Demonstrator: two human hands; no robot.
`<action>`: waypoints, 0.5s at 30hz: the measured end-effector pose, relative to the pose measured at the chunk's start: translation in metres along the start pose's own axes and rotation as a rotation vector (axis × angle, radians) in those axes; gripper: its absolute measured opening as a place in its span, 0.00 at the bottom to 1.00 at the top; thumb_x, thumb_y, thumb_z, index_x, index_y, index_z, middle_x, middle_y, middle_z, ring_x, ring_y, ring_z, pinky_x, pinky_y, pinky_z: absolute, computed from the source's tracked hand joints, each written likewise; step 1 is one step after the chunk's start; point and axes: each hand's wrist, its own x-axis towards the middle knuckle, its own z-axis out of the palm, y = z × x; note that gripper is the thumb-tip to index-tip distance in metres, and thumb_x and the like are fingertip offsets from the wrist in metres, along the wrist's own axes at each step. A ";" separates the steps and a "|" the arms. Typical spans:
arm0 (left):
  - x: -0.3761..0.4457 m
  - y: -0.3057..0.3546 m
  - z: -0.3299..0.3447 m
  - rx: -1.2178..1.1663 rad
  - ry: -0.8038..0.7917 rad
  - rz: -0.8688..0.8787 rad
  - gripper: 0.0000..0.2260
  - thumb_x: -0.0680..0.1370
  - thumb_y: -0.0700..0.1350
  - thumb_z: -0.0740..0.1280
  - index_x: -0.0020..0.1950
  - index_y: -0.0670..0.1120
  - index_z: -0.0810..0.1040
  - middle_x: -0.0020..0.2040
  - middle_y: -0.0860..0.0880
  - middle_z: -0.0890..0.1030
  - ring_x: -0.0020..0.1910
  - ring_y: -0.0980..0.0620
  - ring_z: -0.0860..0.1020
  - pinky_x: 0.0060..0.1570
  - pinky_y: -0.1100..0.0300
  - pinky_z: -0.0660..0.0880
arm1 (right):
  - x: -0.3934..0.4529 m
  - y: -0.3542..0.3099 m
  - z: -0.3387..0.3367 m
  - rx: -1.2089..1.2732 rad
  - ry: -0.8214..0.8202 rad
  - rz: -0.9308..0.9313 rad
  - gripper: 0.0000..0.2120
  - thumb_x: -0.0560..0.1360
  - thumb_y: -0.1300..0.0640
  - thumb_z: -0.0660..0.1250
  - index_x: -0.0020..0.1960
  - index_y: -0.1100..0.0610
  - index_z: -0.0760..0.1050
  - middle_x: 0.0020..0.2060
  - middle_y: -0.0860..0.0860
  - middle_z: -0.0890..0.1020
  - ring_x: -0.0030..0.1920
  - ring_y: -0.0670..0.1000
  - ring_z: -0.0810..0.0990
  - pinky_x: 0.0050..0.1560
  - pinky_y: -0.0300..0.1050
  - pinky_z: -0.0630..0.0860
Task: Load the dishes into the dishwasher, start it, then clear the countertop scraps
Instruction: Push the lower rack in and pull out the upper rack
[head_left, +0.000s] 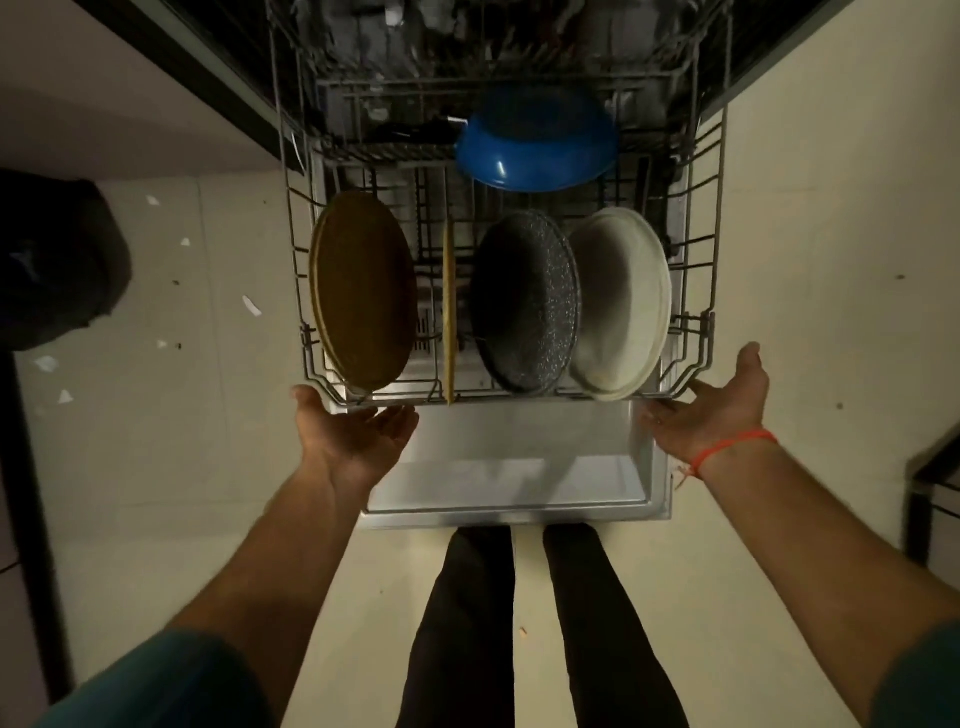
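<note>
Your left hand (353, 431) and right hand (711, 402) lie open, palms up, at the rack (701, 332) front edge. Plates (363, 291) stand upright inside it. Push unevenly and the rack may skew, toppling them.

Lower rack (701, 332): grey coated metal wire. Open door (519, 483): smooth brushed steel with a dull sheen. Blue bowl (537, 140): glossy, smooth. Brown plate (363, 291): matt. Speckled plate (524, 301): dark, granite-like finish. White plate (621, 306): smooth, satin. Floor (779, 260): pale smooth tile.
</note>
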 end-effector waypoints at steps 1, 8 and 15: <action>0.000 0.005 0.010 -0.004 -0.027 0.001 0.50 0.76 0.76 0.55 0.78 0.34 0.63 0.70 0.31 0.73 0.71 0.33 0.73 0.75 0.40 0.66 | 0.000 -0.005 0.009 -0.019 -0.021 -0.012 0.44 0.74 0.28 0.60 0.79 0.55 0.59 0.74 0.60 0.69 0.71 0.61 0.71 0.76 0.61 0.62; -0.004 0.036 0.077 0.004 -0.181 -0.003 0.45 0.75 0.76 0.56 0.71 0.36 0.72 0.65 0.34 0.80 0.66 0.38 0.79 0.69 0.47 0.74 | -0.001 -0.043 0.071 -0.147 -0.086 -0.081 0.46 0.73 0.26 0.58 0.81 0.53 0.55 0.79 0.59 0.61 0.78 0.60 0.60 0.77 0.61 0.58; -0.002 0.071 0.137 0.213 -0.106 0.052 0.50 0.75 0.76 0.57 0.79 0.36 0.59 0.74 0.29 0.67 0.70 0.32 0.71 0.72 0.45 0.71 | -0.003 -0.073 0.120 -0.233 -0.187 -0.161 0.44 0.75 0.28 0.57 0.81 0.54 0.55 0.79 0.58 0.61 0.76 0.62 0.65 0.76 0.61 0.61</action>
